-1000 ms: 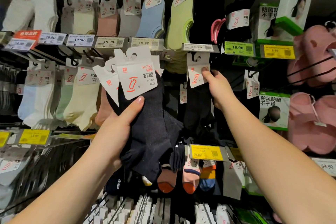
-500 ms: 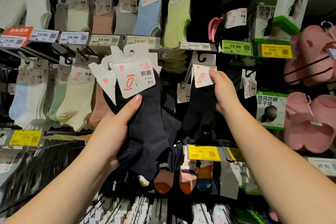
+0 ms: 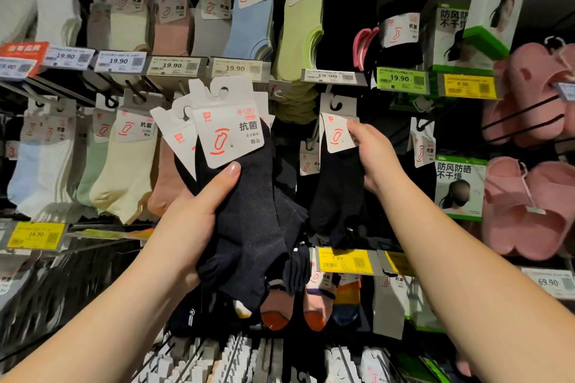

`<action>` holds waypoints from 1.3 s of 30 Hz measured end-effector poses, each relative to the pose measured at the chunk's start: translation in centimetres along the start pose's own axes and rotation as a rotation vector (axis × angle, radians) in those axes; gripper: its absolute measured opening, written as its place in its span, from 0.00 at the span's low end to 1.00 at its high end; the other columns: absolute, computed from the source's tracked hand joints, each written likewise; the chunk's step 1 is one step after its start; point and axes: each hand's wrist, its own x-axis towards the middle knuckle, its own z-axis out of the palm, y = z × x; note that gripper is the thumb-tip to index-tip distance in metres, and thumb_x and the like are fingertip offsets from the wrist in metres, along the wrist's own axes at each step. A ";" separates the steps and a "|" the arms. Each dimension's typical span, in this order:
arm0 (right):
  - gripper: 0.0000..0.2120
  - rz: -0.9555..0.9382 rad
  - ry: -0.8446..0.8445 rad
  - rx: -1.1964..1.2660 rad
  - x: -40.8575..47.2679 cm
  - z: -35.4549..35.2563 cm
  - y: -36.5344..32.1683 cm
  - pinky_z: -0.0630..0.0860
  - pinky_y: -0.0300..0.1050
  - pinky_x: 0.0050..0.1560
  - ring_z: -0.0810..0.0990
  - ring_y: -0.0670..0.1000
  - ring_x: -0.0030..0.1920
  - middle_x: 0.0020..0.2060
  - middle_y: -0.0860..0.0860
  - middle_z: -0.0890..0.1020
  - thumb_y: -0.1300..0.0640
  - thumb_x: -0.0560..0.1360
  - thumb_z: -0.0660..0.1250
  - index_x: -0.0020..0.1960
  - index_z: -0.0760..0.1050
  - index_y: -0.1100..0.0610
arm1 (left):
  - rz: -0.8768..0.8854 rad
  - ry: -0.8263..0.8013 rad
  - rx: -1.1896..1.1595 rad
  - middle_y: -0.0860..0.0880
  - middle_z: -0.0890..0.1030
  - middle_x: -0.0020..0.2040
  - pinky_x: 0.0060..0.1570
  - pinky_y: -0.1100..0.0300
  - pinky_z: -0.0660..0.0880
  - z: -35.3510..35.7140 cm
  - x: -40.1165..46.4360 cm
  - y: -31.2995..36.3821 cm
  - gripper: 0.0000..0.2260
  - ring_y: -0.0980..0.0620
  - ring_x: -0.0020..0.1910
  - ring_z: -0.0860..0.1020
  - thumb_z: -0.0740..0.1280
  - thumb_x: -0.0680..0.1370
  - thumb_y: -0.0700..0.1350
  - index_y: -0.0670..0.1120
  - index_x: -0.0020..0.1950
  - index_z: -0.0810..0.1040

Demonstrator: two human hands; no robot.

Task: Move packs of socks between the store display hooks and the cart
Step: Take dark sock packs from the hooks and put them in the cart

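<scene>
Left hand (image 3: 189,221) clutches a bundle of dark sock packs (image 3: 236,196); right hand (image 3: 370,155) pinches another dark pack (image 3: 337,177) at its hook, right of centre. Keep its card level, slide straight along the prong.

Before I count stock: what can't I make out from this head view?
- Cart: not in frame.
- How many packs the left hand holds: the bundle overlaps.
- Whether the right hand's pack is off its hook: its card covers the hook tip.
- Small print on price tags: blurred.
</scene>
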 end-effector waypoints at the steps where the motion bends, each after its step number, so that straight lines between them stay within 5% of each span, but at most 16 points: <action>1: 0.08 0.012 0.010 -0.006 0.0 0.2 0.0 0.79 0.50 0.48 0.85 0.52 0.43 0.42 0.53 0.86 0.55 0.81 0.64 0.52 0.78 0.59 | 0.008 -0.008 0.004 0.57 0.86 0.51 0.48 0.58 0.79 0.2 0.0 0.0 0.06 0.57 0.50 0.85 0.67 0.78 0.48 0.56 0.53 0.81; 3: 0.07 0.016 0.030 -0.027 0.0 0.5 -0.1 0.79 0.52 0.50 0.85 0.54 0.45 0.45 0.55 0.86 0.55 0.81 0.65 0.51 0.78 0.59 | 0.022 -0.009 0.010 0.58 0.86 0.52 0.45 0.60 0.81 0.3 -0.1 0.0 0.07 0.58 0.51 0.85 0.66 0.80 0.46 0.57 0.54 0.81; 7: 0.07 0.001 0.060 -0.035 -0.2 0.5 -1.0 0.77 0.48 0.44 0.86 0.53 0.42 0.43 0.56 0.87 0.56 0.79 0.66 0.51 0.76 0.61 | 0.001 0.006 0.026 0.57 0.86 0.53 0.56 0.55 0.76 0.1 -0.1 -0.1 0.06 0.56 0.52 0.85 0.68 0.78 0.48 0.57 0.54 0.82; 12: 0.11 0.040 0.029 -0.017 0.4 0.8 -2.3 0.78 0.48 0.41 0.85 0.53 0.37 0.36 0.54 0.86 0.53 0.77 0.71 0.50 0.75 0.60 | -0.007 0.000 0.018 0.57 0.86 0.52 0.51 0.56 0.77 0.3 -0.3 0.0 0.06 0.56 0.50 0.85 0.68 0.79 0.48 0.56 0.55 0.81; 17: 0.08 0.199 0.024 0.055 1.6 1.1 -2.4 0.82 0.51 0.44 0.85 0.53 0.32 0.35 0.56 0.86 0.57 0.77 0.70 0.52 0.79 0.62 | -0.010 -0.024 0.026 0.55 0.86 0.55 0.61 0.51 0.75 0.1 -0.4 0.2 0.15 0.53 0.53 0.85 0.71 0.69 0.54 0.56 0.55 0.82; 21: 0.08 0.249 0.028 0.076 2.3 1.2 -2.1 0.82 0.47 0.33 0.84 0.53 0.30 0.33 0.57 0.85 0.58 0.78 0.70 0.52 0.79 0.63 | -0.010 -0.024 0.076 0.53 0.86 0.56 0.62 0.47 0.76 -0.5 -0.2 0.2 0.17 0.50 0.55 0.84 0.76 0.67 0.58 0.56 0.53 0.84; 27: 0.09 -0.004 0.031 -0.238 3.6 1.4 -2.3 0.79 0.47 0.43 0.86 0.53 0.42 0.45 0.56 0.86 0.51 0.78 0.71 0.49 0.76 0.57 | 0.038 -0.007 0.185 0.53 0.86 0.54 0.62 0.44 0.76 -1.1 -0.1 0.5 0.16 0.49 0.55 0.84 0.73 0.61 0.69 0.64 0.45 0.85; 34: 0.17 -0.061 0.020 -0.394 3.9 1.2 0.0 0.78 0.49 0.54 0.83 0.53 0.53 0.52 0.51 0.84 0.44 0.79 0.66 0.60 0.74 0.54 | 0.016 -0.005 0.128 0.53 0.86 0.55 0.62 0.45 0.77 -0.8 -0.4 0.6 0.15 0.51 0.55 0.84 0.76 0.65 0.64 0.60 0.47 0.86; 39: 0.15 -0.109 -0.013 -0.487 3.9 0.8 0.9 0.78 0.53 0.57 0.82 0.53 0.53 0.52 0.50 0.84 0.39 0.80 0.63 0.57 0.74 0.49 | -0.014 -0.041 -0.001 0.57 0.86 0.52 0.47 0.58 0.80 -0.1 -0.6 0.4 0.09 0.57 0.49 0.85 0.69 0.73 0.51 0.56 0.52 0.82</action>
